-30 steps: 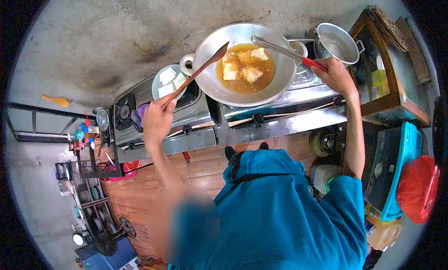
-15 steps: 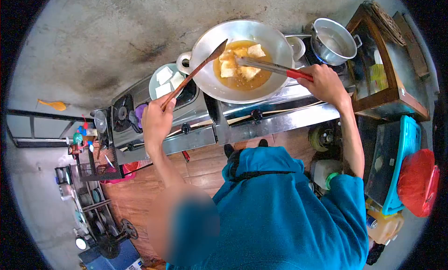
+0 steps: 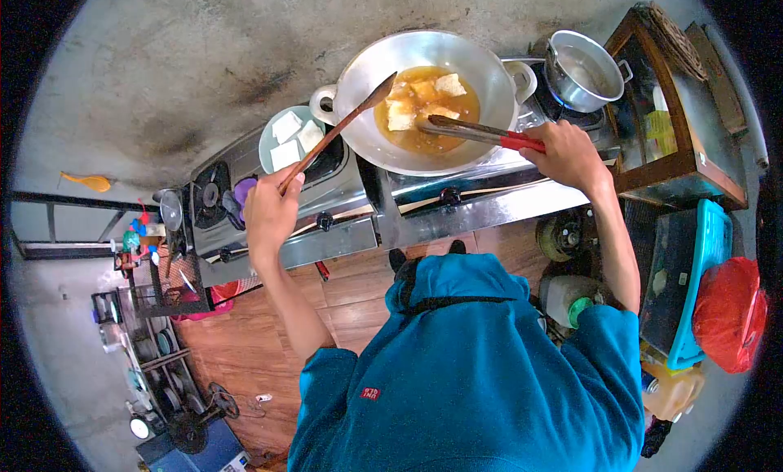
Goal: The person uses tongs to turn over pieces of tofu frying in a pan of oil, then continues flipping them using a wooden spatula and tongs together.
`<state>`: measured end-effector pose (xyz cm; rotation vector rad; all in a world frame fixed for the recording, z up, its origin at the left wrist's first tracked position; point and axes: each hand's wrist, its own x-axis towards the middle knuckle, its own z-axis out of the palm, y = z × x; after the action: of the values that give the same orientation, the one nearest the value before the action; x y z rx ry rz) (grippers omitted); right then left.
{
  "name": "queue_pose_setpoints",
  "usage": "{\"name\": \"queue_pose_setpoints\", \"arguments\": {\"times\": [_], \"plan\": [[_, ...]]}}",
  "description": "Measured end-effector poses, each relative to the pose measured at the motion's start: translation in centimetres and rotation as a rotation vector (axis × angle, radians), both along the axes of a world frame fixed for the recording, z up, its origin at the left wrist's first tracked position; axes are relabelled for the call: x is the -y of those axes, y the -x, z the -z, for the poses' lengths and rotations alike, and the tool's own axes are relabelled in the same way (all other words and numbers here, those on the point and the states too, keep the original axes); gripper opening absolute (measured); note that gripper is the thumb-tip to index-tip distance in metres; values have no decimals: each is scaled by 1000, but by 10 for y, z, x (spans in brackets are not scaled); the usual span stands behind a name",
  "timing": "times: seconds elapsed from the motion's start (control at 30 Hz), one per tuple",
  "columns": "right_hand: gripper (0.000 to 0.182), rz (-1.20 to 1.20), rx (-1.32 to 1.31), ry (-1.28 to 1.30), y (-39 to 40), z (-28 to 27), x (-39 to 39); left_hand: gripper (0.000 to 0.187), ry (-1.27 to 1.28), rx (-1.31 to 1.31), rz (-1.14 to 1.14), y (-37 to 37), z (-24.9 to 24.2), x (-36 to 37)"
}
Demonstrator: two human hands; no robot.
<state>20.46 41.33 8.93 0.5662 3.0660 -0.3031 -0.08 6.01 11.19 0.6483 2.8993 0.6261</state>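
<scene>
My left hand [image 3: 272,215] is closed around the handle of a wooden spatula [image 3: 347,123], whose blade reaches over the left side of a wide metal wok [image 3: 359,141]. In my right hand [image 3: 572,155] are metal tongs [image 3: 481,132] with red grips. Their tips are low over the near side of the oil [image 3: 424,144], right at a piece of frying tofu [image 3: 439,111]. Several pale golden tofu pieces [image 3: 400,115] sit in the bubbling oil. Left of the wok, a light plate [image 3: 266,150] bears white tofu blocks [image 3: 285,155].
A metal pot [image 3: 583,72] stands over a lit burner on the right. Beside it is a wood-framed glass cabinet [image 3: 661,170]. Stove knobs [image 3: 325,221] line the front edge. Another burner [image 3: 210,195] lies at the far left, near a wire rack [image 3: 173,280].
The tong tips have moved toward me, from the middle of the oil to its near side, and the tongs have turned. The spatula stays nearly where it was.
</scene>
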Motion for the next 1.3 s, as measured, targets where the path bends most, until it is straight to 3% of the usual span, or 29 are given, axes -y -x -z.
{"name": "queue_pose_setpoints", "arguments": {"times": [0.3,0.53,0.73,1.0,1.3], "plan": [[28,79,76,66,-3,-29,0,26,-58,-11,24,5,5,6],[31,42,-14,159,-1,-24,-24,26,-28,-12,57,2,-5,4],[41,162,141,487,18,-23,-35,27,11,-56,65,9,-14,3],[35,-10,193,700,51,6,-76,27,-24,-30,19,9,-21,6],[32,-19,237,687,63,-1,-90,26,-7,-58,43,11,-12,17]]}}
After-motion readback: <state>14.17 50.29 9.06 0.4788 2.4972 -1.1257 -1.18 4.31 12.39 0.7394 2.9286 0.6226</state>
